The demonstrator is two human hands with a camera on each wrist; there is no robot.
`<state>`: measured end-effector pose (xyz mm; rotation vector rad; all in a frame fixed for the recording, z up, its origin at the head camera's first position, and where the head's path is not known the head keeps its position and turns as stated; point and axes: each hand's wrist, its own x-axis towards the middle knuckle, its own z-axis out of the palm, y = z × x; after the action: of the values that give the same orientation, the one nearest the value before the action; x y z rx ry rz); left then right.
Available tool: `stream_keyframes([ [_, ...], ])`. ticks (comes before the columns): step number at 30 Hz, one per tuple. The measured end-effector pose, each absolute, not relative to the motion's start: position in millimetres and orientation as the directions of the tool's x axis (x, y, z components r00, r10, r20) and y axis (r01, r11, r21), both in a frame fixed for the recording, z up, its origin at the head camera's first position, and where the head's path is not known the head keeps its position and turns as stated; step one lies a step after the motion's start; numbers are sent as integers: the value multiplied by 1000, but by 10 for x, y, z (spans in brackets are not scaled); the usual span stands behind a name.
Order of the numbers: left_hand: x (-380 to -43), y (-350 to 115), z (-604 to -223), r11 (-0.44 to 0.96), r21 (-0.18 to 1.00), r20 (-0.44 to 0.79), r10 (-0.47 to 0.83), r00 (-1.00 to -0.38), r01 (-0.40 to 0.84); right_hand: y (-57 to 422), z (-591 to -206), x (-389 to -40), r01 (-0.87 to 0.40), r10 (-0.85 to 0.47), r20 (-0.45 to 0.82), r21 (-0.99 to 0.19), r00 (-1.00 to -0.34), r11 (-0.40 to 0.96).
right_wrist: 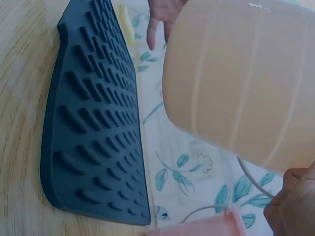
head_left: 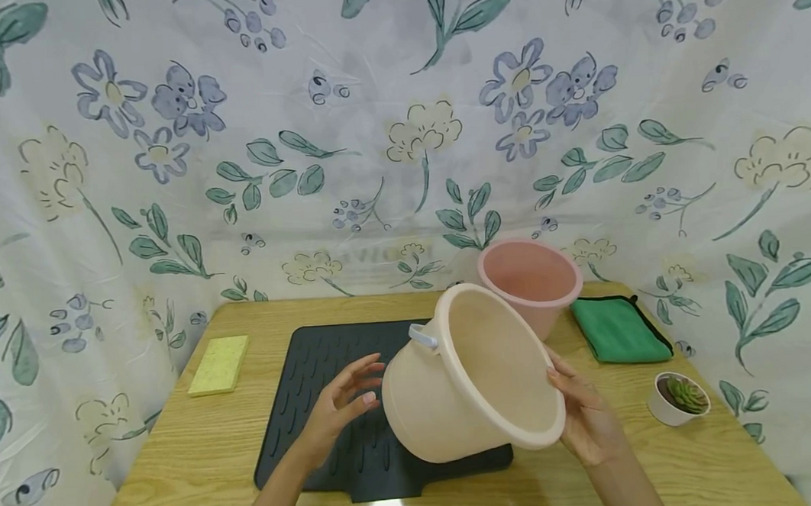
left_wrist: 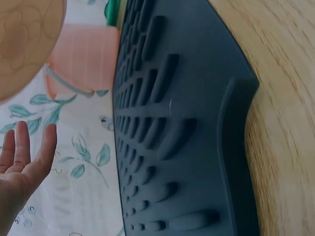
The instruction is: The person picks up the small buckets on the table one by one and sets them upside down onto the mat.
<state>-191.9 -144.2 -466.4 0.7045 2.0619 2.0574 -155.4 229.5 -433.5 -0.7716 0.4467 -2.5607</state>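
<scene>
A cream plastic bucket [head_left: 413, 405] is held tilted above the dark ridged mat [head_left: 316, 380], its mouth facing up and to the right. My right hand [head_left: 589, 419] grips it at the rim on the right side, thumb over the edge; the right wrist view shows these fingers [right_wrist: 293, 201] curled at the bucket's lip. Beside the bucket's left wall is my left hand [head_left: 334, 409], fingers spread and holding nothing. In the left wrist view, the bucket's round base [left_wrist: 22, 46] appears above the left hand's extended fingers [left_wrist: 45, 150].
A pink bucket [head_left: 543, 318] stands behind, at the back right of the wooden table [head_left: 168, 449]. Next to it lies a folded green cloth [head_left: 619, 330]. A small potted succulent [head_left: 668, 413] is at the right, and a flat yellow sponge cloth [head_left: 219, 364] at the left.
</scene>
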Motion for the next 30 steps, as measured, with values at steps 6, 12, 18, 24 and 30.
stream_keyframes([
  [6,-1900,-1420,-4684,-73,975,221,430,-875,210,2229,-4326,-1552,310,-483,443,-408,-755,-859],
  [12,-1861,-1403,-4702,-75,979,205,433,-878,192,2174,-4355,-1567,318,-478,445,-388,-757,-865],
  [18,-1811,-1355,-4705,-173,967,247,464,-851,187,2137,-4384,-1571,320,-460,437,-358,-773,-877],
  [24,-1746,-1267,-4709,-290,949,266,529,-806,123,2081,-4358,-1554,339,-459,455,-323,-763,-883],
  [30,-1695,-1184,-4714,-355,928,306,554,-774,113,2014,-4367,-1550,318,-454,460,-345,-763,-883],
])
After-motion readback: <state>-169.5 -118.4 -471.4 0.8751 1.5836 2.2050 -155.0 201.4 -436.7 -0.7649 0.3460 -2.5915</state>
